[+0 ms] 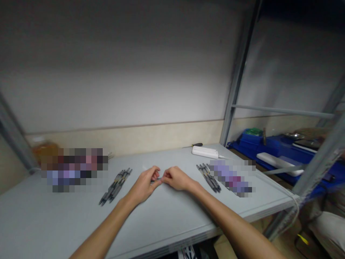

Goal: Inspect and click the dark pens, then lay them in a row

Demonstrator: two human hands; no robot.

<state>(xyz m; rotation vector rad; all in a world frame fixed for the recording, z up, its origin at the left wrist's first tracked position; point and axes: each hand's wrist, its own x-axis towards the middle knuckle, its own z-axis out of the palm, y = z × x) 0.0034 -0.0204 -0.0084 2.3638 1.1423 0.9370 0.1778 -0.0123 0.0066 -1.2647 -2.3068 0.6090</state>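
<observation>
My left hand [150,180] and my right hand [175,177] meet over the middle of the table, both with fingers closed. Between their fingertips shows a thin, dark, pen-like piece [159,179], mostly hidden by the fingers. Each hand pinches one end of it. To the left of my left hand lies a group of grey-black pens [115,187], side by side and slanted. Another group of similar pens [209,177] lies right of my right hand, beyond the wrist.
The grey table [161,223] meets a wall at the back. A white power strip [205,152] with a cable lies at the back right, near a screwdriver [197,145]. Pixelated items flank both pen groups. Metal posts [237,79] frame the table; a blue surface [275,147] stands beyond.
</observation>
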